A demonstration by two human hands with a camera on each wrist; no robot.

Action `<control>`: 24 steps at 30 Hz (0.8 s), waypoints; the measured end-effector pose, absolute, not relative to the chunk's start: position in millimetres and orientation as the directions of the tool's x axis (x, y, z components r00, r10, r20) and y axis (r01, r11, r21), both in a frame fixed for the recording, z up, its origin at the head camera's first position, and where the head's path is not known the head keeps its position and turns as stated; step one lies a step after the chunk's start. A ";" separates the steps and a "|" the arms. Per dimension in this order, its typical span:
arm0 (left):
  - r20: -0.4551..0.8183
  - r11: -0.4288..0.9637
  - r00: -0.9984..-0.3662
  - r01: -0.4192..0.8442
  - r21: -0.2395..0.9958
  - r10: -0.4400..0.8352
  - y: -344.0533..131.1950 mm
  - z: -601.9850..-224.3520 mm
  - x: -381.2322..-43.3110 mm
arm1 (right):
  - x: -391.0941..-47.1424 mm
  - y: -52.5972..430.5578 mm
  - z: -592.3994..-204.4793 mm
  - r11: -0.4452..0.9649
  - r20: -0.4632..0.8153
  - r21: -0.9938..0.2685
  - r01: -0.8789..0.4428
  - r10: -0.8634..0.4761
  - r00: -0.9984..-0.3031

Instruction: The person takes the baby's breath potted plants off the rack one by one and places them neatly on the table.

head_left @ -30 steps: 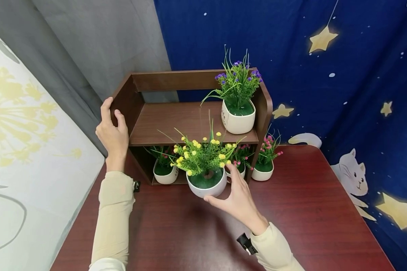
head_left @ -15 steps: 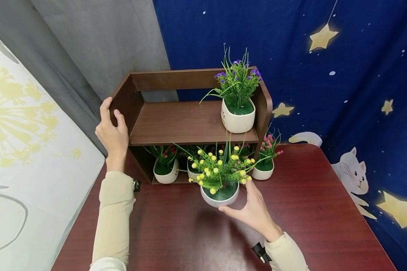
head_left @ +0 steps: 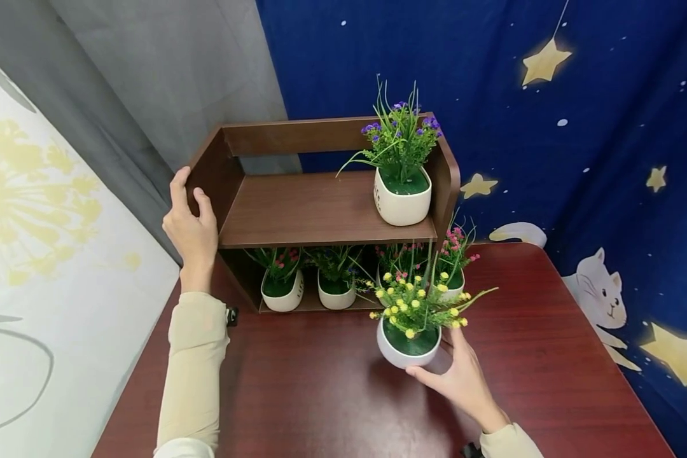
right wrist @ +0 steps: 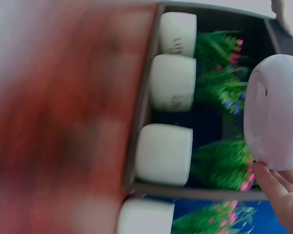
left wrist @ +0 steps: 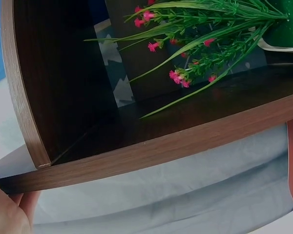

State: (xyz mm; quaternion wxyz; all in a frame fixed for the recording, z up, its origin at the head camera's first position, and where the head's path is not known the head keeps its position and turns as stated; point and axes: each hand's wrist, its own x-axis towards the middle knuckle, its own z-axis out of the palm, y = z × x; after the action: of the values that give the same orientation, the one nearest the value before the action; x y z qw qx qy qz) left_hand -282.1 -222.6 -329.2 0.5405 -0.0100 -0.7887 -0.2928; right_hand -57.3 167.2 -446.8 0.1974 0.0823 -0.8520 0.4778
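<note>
Gripping left side edge of the brown shelf (head_left: 298, 203) with left hand (head_left: 191, 230) | showing letters too turned to read on first low pot (head_left: 282, 294) | pinching yellow-flower pot (head_left: 409, 346) with right hand (head_left: 465, 381), above the surface (head_left: 561, 356), in front of the shelf, with room out to the right | half hiding outer pink-flower pot (head_left: 457, 280) behind yellow blooms (head_left: 403, 307)

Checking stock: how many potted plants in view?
6: yellow plant in the right hand; purple plant on the upper shelf; left plant, middle plant and right plant on the lower shelf; pink plant on the table, right of the rack. Others may be hidden.
</note>
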 end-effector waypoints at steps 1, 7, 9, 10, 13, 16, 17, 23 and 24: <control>0.859 0.829 -0.417 0.334 0.449 -0.297 -222.1 -329.1 -282.0 | -57.5 173.0 -455.6 0.532 0.410 -0.784 -0.319 0.058 -0.910; 0.857 0.827 -0.419 0.334 0.452 -0.299 -220.6 -328.5 -280.8 | -52.7 203.3 -486.2 0.558 0.369 -0.793 -0.244 0.122 -0.921; 0.855 0.825 -0.421 0.332 0.456 -0.303 -220.5 -328.5 -280.0 | -50.0 211.7 -489.9 0.556 0.356 -0.802 -0.220 0.149 -0.922; 0.853 0.825 -0.423 0.331 0.458 -0.304 -220.7 -328.8 -279.8 | -49.0 215.5 -491.2 0.557 0.351 -0.804 -0.208 0.163 -0.922; 0.852 0.825 -0.427 0.331 0.458 -0.302 -221.2 -329.1 -279.7 | -47.2 227.7 -495.1 0.553 0.332 -0.815 -0.171 0.204 -0.921; 0.855 0.827 -0.427 0.334 0.453 -0.296 -221.4 -329.0 -280.3 | -47.8 239.8 -499.3 0.551 0.325 -0.821 -0.148 0.239 -0.915; 0.855 0.827 -0.427 0.335 0.451 -0.293 -221.4 -329.0 -280.6 | -48.5 243.9 -500.7 0.553 0.324 -0.821 -0.140 0.251 -0.912; 0.853 0.827 -0.434 0.336 0.451 -0.289 -222.7 -329.1 -280.8 | -53.0 262.1 -507.0 0.612 0.355 -0.784 -0.106 0.302 -0.885; 0.854 0.828 -0.432 0.335 0.451 -0.290 -223.1 -329.0 -280.6 | -53.9 264.7 -507.5 0.620 0.359 -0.778 -0.102 0.306 -0.882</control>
State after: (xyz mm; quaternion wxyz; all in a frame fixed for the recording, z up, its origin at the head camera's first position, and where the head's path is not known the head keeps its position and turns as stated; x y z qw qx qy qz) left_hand -280.6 -223.1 -329.0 0.5329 -0.0139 -0.7936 -0.2932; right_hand -53.9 264.7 -507.5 0.2359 -0.0586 -0.8685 0.4321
